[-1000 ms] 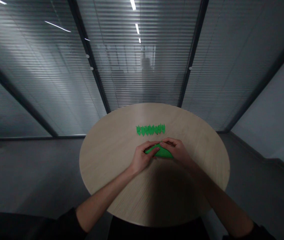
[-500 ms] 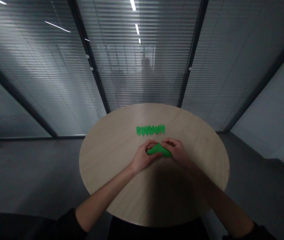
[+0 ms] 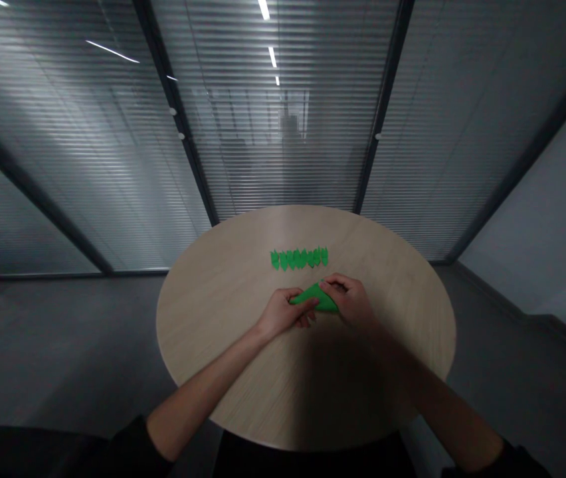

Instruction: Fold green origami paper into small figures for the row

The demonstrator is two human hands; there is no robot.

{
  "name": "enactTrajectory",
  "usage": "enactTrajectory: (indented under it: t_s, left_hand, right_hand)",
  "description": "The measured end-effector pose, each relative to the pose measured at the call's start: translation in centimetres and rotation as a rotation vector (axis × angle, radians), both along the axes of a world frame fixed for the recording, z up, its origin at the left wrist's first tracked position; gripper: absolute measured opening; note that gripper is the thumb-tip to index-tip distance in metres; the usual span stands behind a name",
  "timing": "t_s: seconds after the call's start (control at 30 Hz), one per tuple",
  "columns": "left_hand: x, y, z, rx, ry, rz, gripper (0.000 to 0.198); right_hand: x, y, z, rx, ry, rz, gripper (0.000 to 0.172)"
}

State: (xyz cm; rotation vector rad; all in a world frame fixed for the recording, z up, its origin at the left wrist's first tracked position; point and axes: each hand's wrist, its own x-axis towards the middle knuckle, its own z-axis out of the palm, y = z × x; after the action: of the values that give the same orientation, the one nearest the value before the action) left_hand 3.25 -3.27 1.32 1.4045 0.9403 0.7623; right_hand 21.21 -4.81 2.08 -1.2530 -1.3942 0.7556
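Observation:
A piece of green paper (image 3: 327,303), folded to a rough triangle, is held between my two hands over the middle of the table. My left hand (image 3: 281,311) pinches its left end, thumb on top and some fingers curled below. At the upper right edge of the paper, my right hand (image 3: 354,300) grips it with thumb and fingers. Just beyond my hands lies a row of several small folded green paper pieces (image 3: 299,259), set side by side.
The round wooden table (image 3: 203,318) has a curved edge on all sides. Behind it stands a glass partition with blinds (image 3: 287,172). A pale wall (image 3: 552,219) rises at the right, and grey floor (image 3: 64,338) surrounds the table.
My left hand has turned: its fingers now show below the paper and the thumb lies across its top. The paper has tilted and shifted slightly left. The green row has stayed put.

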Motion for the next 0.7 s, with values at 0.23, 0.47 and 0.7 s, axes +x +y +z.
enactTrajectory:
  t_s: [0.23,0.47,0.7]
  left_hand:
    - [0.3,-0.2,-0.1,0.110,-0.118,0.047,0.047]
    - [-0.1,0.2,-0.2,0.018,-0.027,0.021,0.031]
    - [-0.6,0.6,-0.1,-0.003,-0.035,-0.001,0.039]
  right_hand:
    - [0.4,0.4,-0.2,-0.093,0.089,0.055,0.026]
    - [0.3,0.0,-0.1,-0.075,0.037,0.096,0.026]
    - [1.1,0.5,-0.1,-0.065,0.055,0.045,0.028]
